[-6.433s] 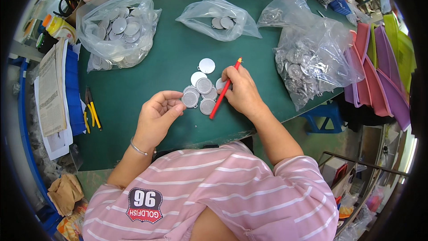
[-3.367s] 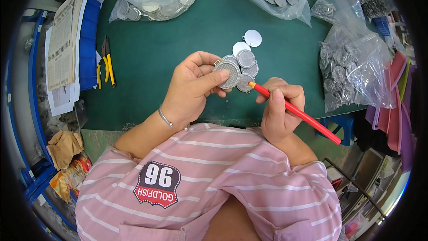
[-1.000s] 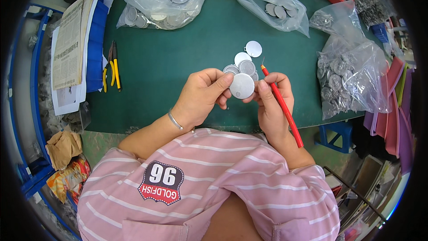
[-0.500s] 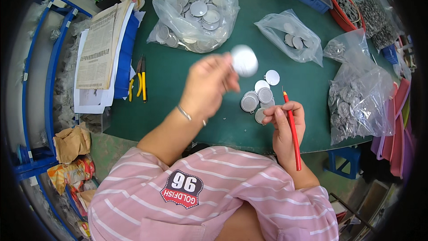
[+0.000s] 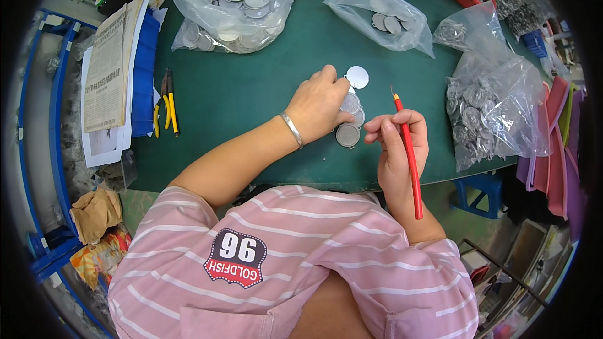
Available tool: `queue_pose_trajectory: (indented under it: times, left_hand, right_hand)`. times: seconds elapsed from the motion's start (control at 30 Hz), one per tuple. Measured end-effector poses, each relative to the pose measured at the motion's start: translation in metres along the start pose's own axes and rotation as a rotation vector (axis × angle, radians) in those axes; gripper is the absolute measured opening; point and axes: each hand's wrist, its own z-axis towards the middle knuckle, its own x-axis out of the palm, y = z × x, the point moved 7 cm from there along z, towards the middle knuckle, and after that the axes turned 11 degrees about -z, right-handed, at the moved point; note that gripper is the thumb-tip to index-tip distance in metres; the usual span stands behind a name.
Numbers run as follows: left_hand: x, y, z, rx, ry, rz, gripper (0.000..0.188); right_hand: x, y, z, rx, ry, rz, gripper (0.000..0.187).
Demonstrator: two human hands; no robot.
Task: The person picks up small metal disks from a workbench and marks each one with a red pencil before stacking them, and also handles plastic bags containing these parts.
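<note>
My left hand [image 5: 319,102], with a silver bangle at its wrist, reaches palm down over the left side of a small group of round metal discs [image 5: 347,135]. Its thumb touches or nearly touches them, while the other fingertips are hidden, so a held disc cannot be made out. Behind the grey discs lies one bright, smooth disc [image 5: 357,77]. In my right hand [image 5: 402,141] is a slim red pen-like tool [image 5: 411,162], pinched upright with its thin pointed tip up. This hand stands just right of the discs.
A large clear bag of discs [image 5: 239,0] lies at the back left, a smaller bag [image 5: 386,22] at the back middle. On the right is a bag of shiny metal parts [image 5: 474,113]. Yellow-handled pliers [image 5: 166,103] lie by a blue tray [image 5: 146,56] with papers.
My left hand, which held up a bright disc, has come down over the discs on the table. My right hand keeps the red tool. The whole view has shifted.
</note>
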Motion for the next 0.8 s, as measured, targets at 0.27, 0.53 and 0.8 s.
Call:
queue_pose_trajectory:
  times: [0.27,0.53,0.8]
  left_hand:
    - [-0.003,0.019,-0.008,-0.506,0.023,-0.767,0.026]
    - [-0.005,-0.011,-0.043,-0.693,0.010,-1.351,0.021]
    - [-0.010,0.000,-0.057,-0.710,-0.148,-1.380,0.021]
  right_hand:
    - [-0.001,-0.002,0.007,-0.057,-0.056,-0.134,0.018]
    - [0.016,-0.007,0.009,0.078,0.102,-0.049,0.021]
    - [0.019,-0.003,0.005,0.026,0.075,-0.099,0.031]
